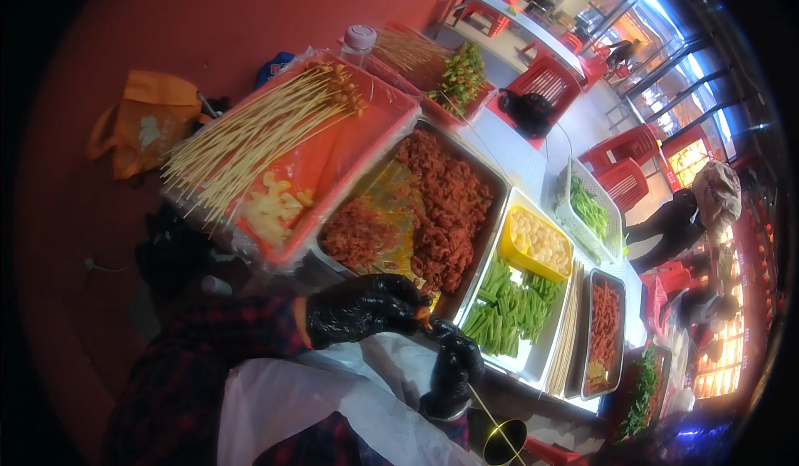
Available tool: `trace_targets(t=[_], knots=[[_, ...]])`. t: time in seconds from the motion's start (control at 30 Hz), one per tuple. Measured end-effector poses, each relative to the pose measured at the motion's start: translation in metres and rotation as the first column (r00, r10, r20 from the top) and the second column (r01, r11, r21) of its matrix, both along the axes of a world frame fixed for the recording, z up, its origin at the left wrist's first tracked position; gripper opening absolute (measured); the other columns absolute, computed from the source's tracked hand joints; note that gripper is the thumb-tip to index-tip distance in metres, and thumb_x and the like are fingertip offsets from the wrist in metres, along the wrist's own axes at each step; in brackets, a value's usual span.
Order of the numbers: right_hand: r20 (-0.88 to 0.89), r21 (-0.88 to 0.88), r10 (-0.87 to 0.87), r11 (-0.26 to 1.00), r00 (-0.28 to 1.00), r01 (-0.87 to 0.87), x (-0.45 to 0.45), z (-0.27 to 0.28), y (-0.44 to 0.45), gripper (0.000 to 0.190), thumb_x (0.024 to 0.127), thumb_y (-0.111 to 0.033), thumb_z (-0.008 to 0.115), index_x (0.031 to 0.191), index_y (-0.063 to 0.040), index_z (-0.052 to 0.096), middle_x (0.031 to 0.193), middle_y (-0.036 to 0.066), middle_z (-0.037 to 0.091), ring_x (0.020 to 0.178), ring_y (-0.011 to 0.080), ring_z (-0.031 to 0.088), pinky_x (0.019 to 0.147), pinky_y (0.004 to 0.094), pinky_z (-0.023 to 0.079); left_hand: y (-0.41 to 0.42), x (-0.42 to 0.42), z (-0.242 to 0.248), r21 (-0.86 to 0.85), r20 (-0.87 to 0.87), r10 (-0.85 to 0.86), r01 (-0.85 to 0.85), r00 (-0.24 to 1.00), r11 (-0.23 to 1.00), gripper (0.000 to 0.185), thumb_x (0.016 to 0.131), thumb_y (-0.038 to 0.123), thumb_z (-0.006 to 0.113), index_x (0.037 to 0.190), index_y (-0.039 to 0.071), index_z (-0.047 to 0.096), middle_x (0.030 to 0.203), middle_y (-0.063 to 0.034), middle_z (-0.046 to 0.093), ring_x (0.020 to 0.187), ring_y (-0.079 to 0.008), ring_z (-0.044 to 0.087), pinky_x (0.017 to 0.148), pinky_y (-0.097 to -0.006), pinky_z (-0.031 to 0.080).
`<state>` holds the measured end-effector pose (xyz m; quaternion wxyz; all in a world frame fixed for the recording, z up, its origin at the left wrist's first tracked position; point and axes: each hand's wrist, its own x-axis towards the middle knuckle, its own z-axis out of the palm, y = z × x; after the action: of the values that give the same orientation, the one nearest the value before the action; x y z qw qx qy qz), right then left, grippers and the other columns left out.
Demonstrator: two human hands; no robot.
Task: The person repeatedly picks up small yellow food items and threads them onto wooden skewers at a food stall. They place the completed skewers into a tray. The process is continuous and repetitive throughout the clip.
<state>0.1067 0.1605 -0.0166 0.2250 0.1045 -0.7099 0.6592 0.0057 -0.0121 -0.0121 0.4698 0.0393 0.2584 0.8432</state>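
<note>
My left hand (365,310), in a black glove, pinches a small piece of reddish meat (423,316) at the near edge of the metal meat tray. My right hand (455,366), also gloved in black, meets it there. A thin wooden skewer (479,398) runs out from the right fist toward the lower right; its tip end is hidden by the fingers. Marinated red meat (448,210) fills much of the metal tray (496,216) before me, with oily sauce between two heaps. To its left, a plastic-lined red tray (337,166) bears loaded skewers (262,135) and pale food pieces (274,210).
Right of the meat, a white tray (535,372) holds cut green vegetables (515,307), a yellow tub (538,241) of pale pieces and bare skewers (565,335). Beyond are a second meat tray (604,335), a white basket (590,207), red chairs (549,85) and a person (677,216).
</note>
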Motion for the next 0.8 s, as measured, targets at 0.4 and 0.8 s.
trace_targets(t=[0.4, 0.8], knots=[[-0.003, 0.076, -0.068, 0.995, 0.998, 0.068, -0.003, 0.008, -0.014, 0.026, 0.091, -0.018, 0.047, 0.096, 0.006, 0.056, 0.101, 0.018, 0.058, 0.093, 0.0272, 0.056, 0.083, 0.0365, 0.044, -0.004, -0.003, -0.005, 0.004, -0.085, -0.074, 0.075, 0.994, 0.997, 0.023, 0.083, -0.001, 0.058, 0.105, -0.004, 0.056, 0.098, -0.0143, 0.061, 0.093, -0.0219, 0.061, 0.085, -0.0317, 0.051], [0.196, -0.259, -0.121, 0.951, 0.973, 0.171, -0.004, 0.007, -0.022, 0.013, 0.083, -0.007, 0.054, 0.093, 0.0, 0.052, 0.094, 0.012, 0.057, 0.088, 0.0192, 0.054, 0.081, 0.0302, 0.044, -0.003, -0.001, -0.005, -0.048, -0.168, -0.045, 0.037, 0.985, 0.998, 0.027, 0.082, 0.0, 0.06, 0.108, -0.006, 0.053, 0.099, -0.0145, 0.061, 0.091, -0.0216, 0.063, 0.082, -0.0296, 0.052]])
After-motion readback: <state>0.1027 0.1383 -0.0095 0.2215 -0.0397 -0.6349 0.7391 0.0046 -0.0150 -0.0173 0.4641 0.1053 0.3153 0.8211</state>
